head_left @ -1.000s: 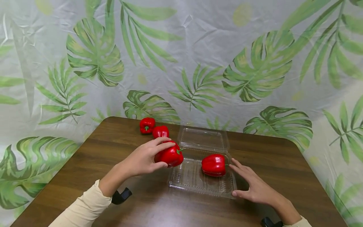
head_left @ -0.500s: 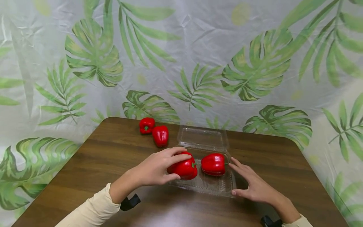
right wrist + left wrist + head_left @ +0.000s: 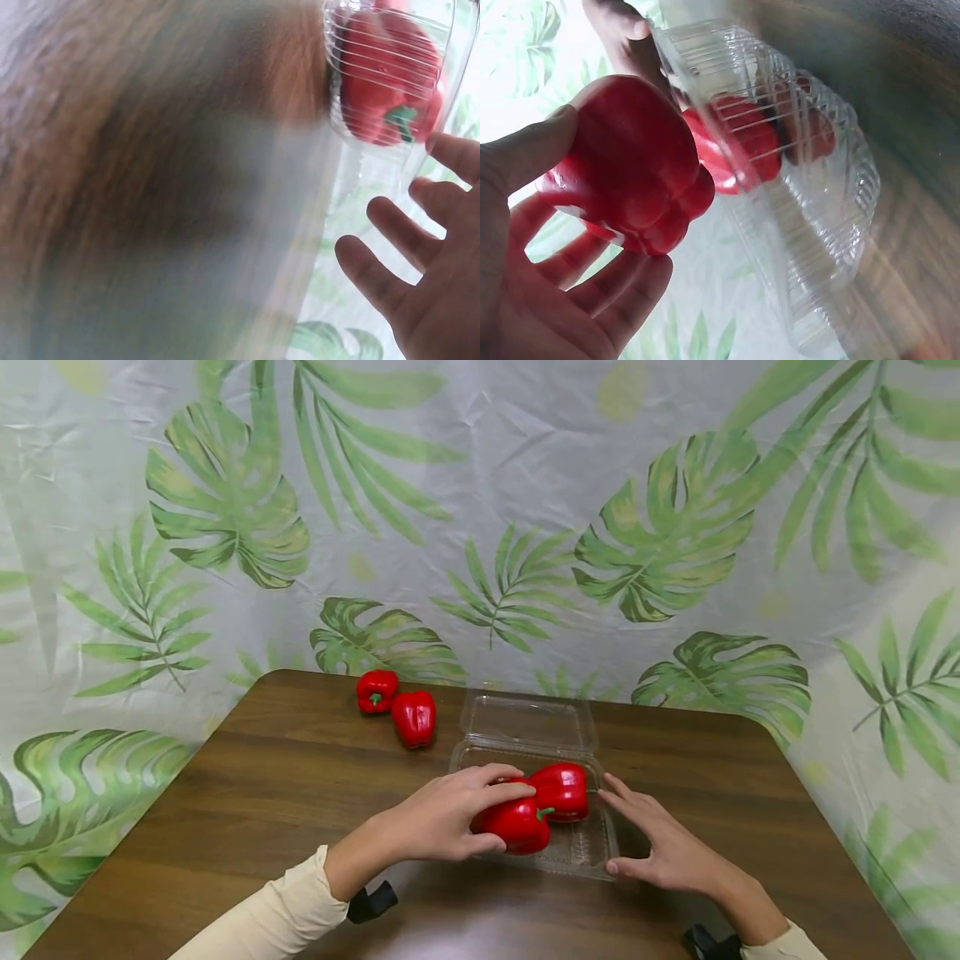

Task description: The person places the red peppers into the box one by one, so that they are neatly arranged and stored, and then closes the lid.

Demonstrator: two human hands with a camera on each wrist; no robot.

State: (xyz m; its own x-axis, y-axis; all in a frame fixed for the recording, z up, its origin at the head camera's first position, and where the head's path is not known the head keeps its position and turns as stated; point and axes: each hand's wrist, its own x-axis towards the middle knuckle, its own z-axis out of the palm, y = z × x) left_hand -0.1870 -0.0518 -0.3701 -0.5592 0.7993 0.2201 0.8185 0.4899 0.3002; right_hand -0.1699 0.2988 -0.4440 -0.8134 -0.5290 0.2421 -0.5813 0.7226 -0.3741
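My left hand (image 3: 442, 814) grips a red bell pepper (image 3: 519, 828) with a green stem, fingers over its top and thumb on the near side. In the left wrist view this pepper (image 3: 630, 157) is apart from the clear plastic container (image 3: 821, 247). A second red bell pepper (image 3: 564, 793) lies on its side inside the open container (image 3: 588, 850), stem to the right. My right hand (image 3: 663, 843) is spread at the container's right side, thumb at the near corner; whether it touches the rim is unclear. The right wrist view shows its fingers (image 3: 371, 277) extended, holding nothing.
Two more red bell peppers (image 3: 414, 718) lie at the back left of the brown wooden table (image 3: 285, 793). The container's clear lid (image 3: 528, 722) lies folded back behind it. A leaf-patterned curtain (image 3: 510, 502) hangs behind the table.
My left hand has carried its pepper right and toward me, from the container's left edge to over its near left part. My right hand has stayed at the container's right side.
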